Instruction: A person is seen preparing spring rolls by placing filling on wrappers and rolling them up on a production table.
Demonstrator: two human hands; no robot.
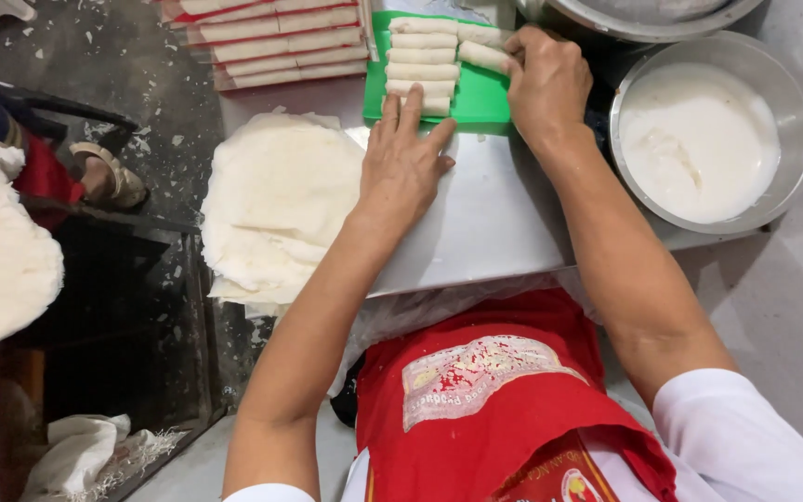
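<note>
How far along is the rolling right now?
Done: a row of finished rolls lies on the green tray, with more rolls stacked on the red trays. In hand: the right hand sets one roll beside them; the left hand steadies the row. Left: a thick stack of wrappers and a bowl of white paste.

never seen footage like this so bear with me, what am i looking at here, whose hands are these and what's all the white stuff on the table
There is only one picture, taken by a camera worn on a person's head, looking down at their own two bare hands. The red cloth at the bottom is their apron.

The left hand rests by the lowest of a row of pale rolls on a green board. The right hand touches one roll at the board's far side; no hand has lifted anything.

Left of the board lies a stack of thin white wrappers. On the right stands a metal bowl of white paste.
</note>
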